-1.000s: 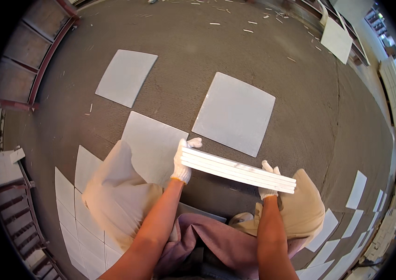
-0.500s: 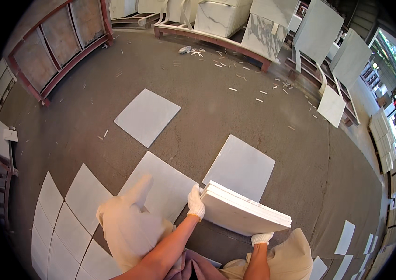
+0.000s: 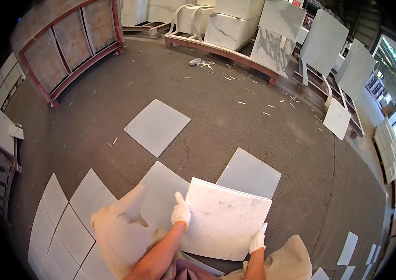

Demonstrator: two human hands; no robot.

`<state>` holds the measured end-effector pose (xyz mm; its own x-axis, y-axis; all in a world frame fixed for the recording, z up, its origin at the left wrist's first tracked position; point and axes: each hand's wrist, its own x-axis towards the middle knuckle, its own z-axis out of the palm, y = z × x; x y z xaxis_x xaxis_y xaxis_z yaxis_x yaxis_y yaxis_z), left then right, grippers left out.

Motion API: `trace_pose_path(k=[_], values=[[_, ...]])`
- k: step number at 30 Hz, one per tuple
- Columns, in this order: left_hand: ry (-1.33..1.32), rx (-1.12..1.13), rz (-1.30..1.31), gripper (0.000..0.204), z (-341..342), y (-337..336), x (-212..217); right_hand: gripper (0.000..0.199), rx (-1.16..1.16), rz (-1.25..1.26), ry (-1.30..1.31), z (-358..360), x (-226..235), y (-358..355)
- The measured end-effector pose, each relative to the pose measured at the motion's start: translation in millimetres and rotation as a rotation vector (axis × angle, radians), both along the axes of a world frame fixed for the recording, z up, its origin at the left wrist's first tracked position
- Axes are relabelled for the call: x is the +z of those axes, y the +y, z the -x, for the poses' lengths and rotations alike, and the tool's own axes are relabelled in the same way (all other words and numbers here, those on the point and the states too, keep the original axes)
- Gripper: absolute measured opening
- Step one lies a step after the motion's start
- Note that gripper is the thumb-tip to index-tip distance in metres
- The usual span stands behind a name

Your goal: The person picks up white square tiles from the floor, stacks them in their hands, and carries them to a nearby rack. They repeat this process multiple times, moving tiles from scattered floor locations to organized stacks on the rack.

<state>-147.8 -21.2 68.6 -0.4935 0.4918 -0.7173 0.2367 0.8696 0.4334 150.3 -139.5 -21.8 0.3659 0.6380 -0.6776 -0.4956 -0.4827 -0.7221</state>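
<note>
A small stack of white marble tiles [image 3: 223, 217] with faint grey veins is held tilted up in front of me, its broad face toward me. My left hand [image 3: 180, 212], in a white knit glove, grips the left edge with the thumb pointing up. At the lower right edge my right hand [image 3: 257, 240], gloved too, clasps the stack; its fingers behind are hidden. Past the stack lies a grey-white tile [image 3: 253, 168] on the floor, partly covered from view. Another floor tile [image 3: 163, 189] lies beside my left knee. Farther off rests a single square tile [image 3: 157, 127].
Rows of laid tiles [image 3: 69, 226] spread at the left. Red-framed panels [image 3: 72, 49] stand at far left. Marble blocks [image 3: 230, 30] sit on a red rack at the back, near scattered thin offcuts [image 3: 242, 102]. Upright slabs [image 3: 325, 42] lean at right; small tiles [image 3: 347, 248] lie lower right.
The stack has tipped from edge-up, so its broad veined face now shows. My right hand has moved from beneath it up to its right edge. The view has shifted slightly.
</note>
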Motion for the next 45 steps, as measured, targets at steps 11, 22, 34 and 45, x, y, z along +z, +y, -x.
trace_pose_path(k=[11, 22, 34, 45], values=[[-0.218, -0.031, -0.162, 0.099, 7.8, 0.6, 36.4, 0.085, 0.072, 0.230, -0.200, 24.6, 137.4, 22.0], [-0.342, -0.239, -0.233, 0.052, 10.1, 9.8, 216.0, 0.072, 0.119, 0.373, -0.359, 25.1, 274.6, 21.1], [-0.540, -0.155, -0.211, 0.057, 27.3, -19.1, 373.0, 0.062, 0.362, 0.433, -0.238, 14.8, 446.4, -16.8], [-0.498, -0.490, -0.096, 0.059, -46.3, -61.9, 584.4, 0.051, 0.531, 0.267, -0.203, -46.9, 659.3, -126.8]])
